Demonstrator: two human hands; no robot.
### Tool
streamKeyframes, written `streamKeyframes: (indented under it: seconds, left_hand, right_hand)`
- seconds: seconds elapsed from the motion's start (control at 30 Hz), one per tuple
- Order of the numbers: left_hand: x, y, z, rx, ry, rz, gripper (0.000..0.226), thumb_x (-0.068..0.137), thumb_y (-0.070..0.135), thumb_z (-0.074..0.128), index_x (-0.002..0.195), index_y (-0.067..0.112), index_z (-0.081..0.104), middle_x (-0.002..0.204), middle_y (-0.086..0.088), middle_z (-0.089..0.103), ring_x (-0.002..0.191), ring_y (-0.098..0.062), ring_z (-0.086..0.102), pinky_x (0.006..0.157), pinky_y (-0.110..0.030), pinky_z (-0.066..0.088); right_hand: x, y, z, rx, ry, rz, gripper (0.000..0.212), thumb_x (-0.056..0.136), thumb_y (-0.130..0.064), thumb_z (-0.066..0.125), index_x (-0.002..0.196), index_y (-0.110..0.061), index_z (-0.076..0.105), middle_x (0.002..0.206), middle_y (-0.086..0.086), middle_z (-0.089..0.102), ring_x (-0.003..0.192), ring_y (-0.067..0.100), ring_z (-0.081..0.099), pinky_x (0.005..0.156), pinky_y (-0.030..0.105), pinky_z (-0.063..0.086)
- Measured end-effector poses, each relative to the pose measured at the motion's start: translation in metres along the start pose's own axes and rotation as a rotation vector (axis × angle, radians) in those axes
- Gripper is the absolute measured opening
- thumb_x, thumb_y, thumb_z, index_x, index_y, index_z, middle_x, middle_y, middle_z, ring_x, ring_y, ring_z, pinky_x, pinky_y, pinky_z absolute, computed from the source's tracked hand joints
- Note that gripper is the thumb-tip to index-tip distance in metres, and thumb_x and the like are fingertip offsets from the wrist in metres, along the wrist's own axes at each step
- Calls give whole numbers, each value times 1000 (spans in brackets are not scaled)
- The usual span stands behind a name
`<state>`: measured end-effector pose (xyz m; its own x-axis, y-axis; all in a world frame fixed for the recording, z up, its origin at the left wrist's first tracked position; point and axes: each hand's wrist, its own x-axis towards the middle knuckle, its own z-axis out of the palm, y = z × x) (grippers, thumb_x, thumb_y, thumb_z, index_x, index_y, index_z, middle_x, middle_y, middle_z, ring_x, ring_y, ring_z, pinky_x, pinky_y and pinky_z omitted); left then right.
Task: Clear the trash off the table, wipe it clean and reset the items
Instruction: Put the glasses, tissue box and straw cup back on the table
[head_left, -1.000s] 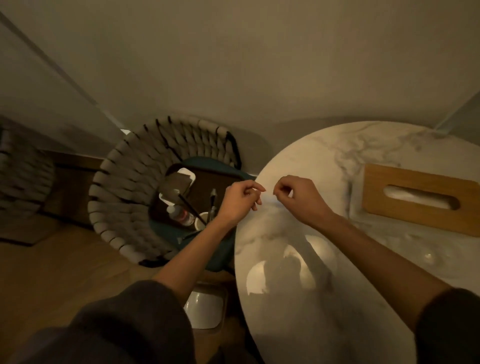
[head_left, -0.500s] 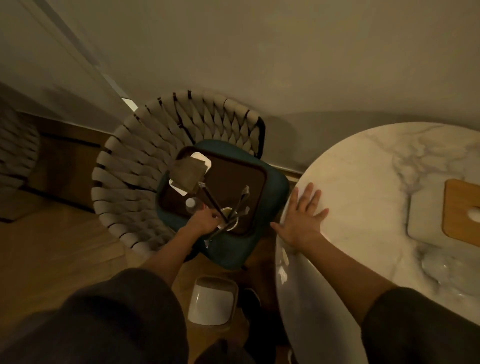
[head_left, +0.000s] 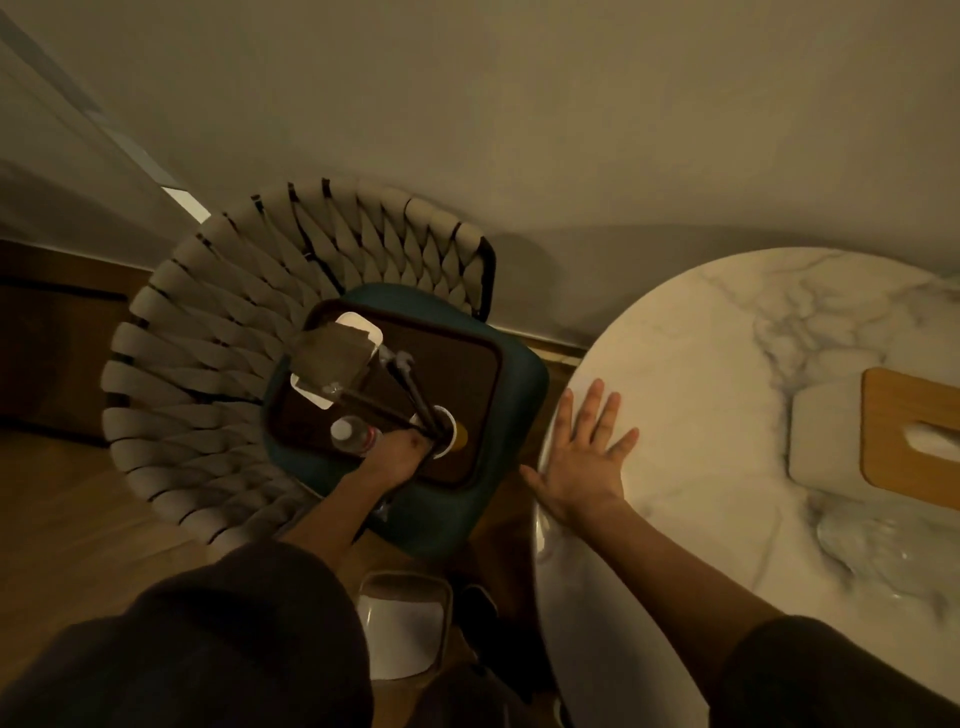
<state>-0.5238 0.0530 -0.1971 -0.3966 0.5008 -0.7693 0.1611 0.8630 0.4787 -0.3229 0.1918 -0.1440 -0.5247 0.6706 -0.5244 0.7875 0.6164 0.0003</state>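
My right hand (head_left: 582, 457) lies flat with fingers spread on the left edge of the round marble table (head_left: 701, 364). My left hand (head_left: 400, 454) reaches down to a dark brown tray (head_left: 462, 369) on a teal chair seat (head_left: 467, 514). Its fingers curl against a white cup (head_left: 448, 423) that holds dark sticks (head_left: 410, 387). A small clear bottle (head_left: 349, 434) stands just left of that hand. A tan card (head_left: 332, 358) lies over a white dish (head_left: 358, 325) at the tray's far corner.
A tissue box with a wooden lid (head_left: 909, 431) sits on the table's right side, with something clear and shiny (head_left: 872, 551) in front of it. The chair's woven back (head_left: 208, 364) curves round the tray. A white bin (head_left: 400, 634) stands on the floor below.
Both hands were together over the table edge. My left hand has since dropped to the tray on the chair and my right hand has spread flat on the table. The view has swung left.
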Motion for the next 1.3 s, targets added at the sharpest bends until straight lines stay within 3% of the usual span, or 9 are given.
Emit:
streamKeyframes:
  seconds: [0.1,0.2,0.3,0.43,0.57,0.77,0.9,1.1,1.3]
  left_hand:
    - [-13,26,-25,31,74,87,27,100,26,47,94,10,68,101,-15,68,90,-25,62,80,-36,48]
    - [-35,61,-60,124,169,203,31,100,28,49,100,5,70,98,-11,68,93,-24,63,78,-34,45]
    - [-59,107,-94,193,226,313,28,98,30,51,101,11,71,101,-8,68,97,-22,62,82,-32,45]
    - [-78,180,-106,350,195,408,21,94,18,54,100,16,74,112,-4,69,109,-21,60,90,-28,41]
    - [-94,257,-65,400,97,530,21,93,16,54,91,24,73,104,1,69,101,-16,60,90,-31,45]
    - [-85,379,33,437,-18,642,31,91,24,53,89,0,72,90,-16,72,88,-29,67,85,-44,53]
    - [-71,441,100,428,-134,580,32,93,24,52,94,-1,71,97,-21,71,90,-33,69,86,-46,55]
    - [-53,491,168,543,-211,443,57,97,55,37,119,9,61,114,-13,65,90,-29,67,76,-39,53]
    - [-53,514,189,630,-336,411,63,98,60,27,127,11,55,112,-10,67,98,-27,66,88,-39,43]
  right_hand:
    - [-1,0,-6,18,-37,-3,113,83,-79,33,142,-11,-34,146,24,-44,134,49,-36,110,70,-2]
    - [-4,6,-18,100,-116,-61,107,85,-77,35,146,-16,-29,149,18,-41,137,44,-35,112,66,-5]
    - [-4,33,-46,301,-156,-126,87,94,-61,42,155,-20,-4,160,14,-22,147,37,-16,118,59,6]
    - [-4,91,-62,320,-15,21,76,94,-51,49,154,-21,13,162,17,-1,148,39,3,117,56,18]
    - [-22,117,-37,277,-130,52,90,88,-58,54,154,-27,1,160,18,-20,146,44,-11,114,64,10]
    - [-56,141,3,332,-33,153,103,85,-68,50,152,-29,-18,150,17,-41,140,42,-32,109,72,0]
    - [-58,145,8,349,-34,144,106,83,-70,50,150,-30,-22,146,15,-47,136,40,-39,106,73,-7]
    - [-53,149,4,356,-70,149,104,84,-70,49,149,-33,-22,145,14,-49,133,40,-43,104,72,-12]
    - [-49,150,4,356,-34,159,103,83,-68,52,151,-33,-19,145,17,-48,131,43,-45,99,75,-16]
